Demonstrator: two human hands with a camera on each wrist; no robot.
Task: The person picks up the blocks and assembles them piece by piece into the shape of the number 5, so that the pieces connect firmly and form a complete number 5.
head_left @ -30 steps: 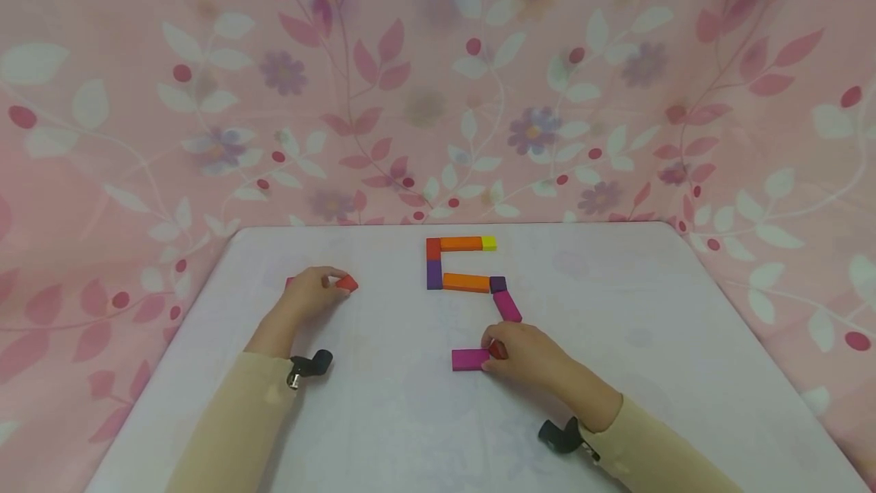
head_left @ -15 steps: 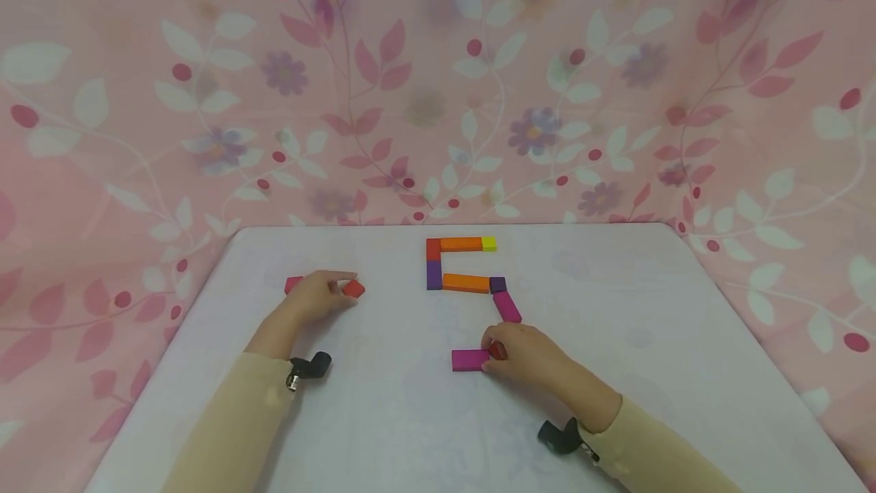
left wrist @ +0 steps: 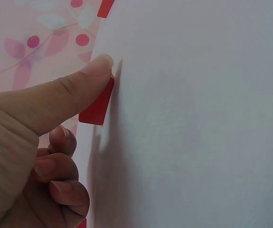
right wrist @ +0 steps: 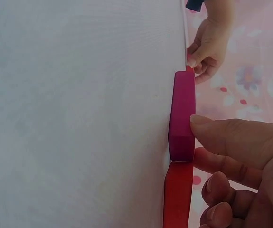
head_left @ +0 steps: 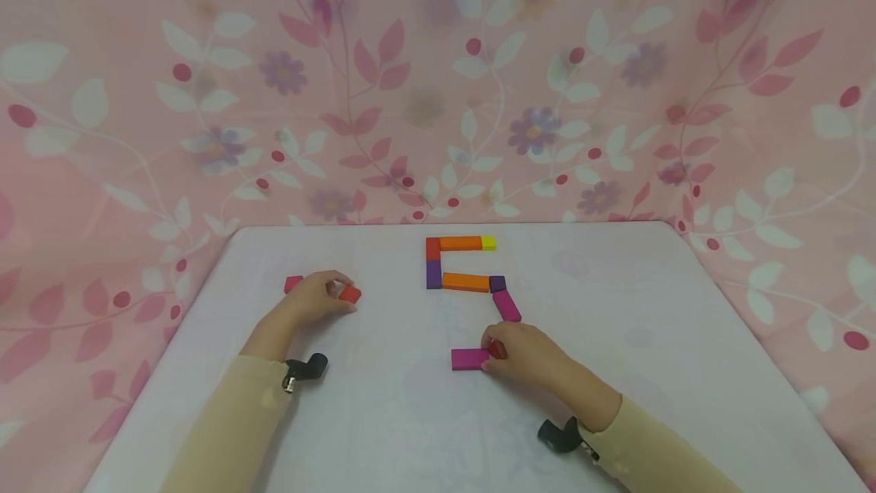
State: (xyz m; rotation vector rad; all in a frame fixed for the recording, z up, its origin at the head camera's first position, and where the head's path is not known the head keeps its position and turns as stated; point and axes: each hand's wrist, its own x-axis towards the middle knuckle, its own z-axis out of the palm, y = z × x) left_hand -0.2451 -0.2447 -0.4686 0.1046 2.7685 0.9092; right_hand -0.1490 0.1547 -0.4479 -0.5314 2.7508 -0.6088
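Note:
At the left of the table, my left hand [head_left: 316,297] pinches a small red block [head_left: 350,293] between thumb and forefinger. In the left wrist view the thumb lies across that red block [left wrist: 97,108] and its other fingers are curled. My right hand [head_left: 530,356] pinches the right end of a magenta block [head_left: 468,360] lying flat. Against that end sits another red block [head_left: 497,350], partly hidden under the right hand. The right wrist view has the thumb on the side of the magenta block [right wrist: 183,111], end to end with the red block [right wrist: 178,194].
Farther back, joined blocks form an angular shape: orange bars [head_left: 465,282], a red block [head_left: 433,249], purple blocks [head_left: 434,275], a yellow cube [head_left: 489,243] and a slanted magenta block [head_left: 507,306]. A pinkish-red block [head_left: 293,283] lies behind the left wrist. Floral cloth [head_left: 438,97] hangs behind the table.
The red block at my left hand has shifted slightly toward me and turned a little; the left fingers spread, then closed in around it. My right hand stays in place.

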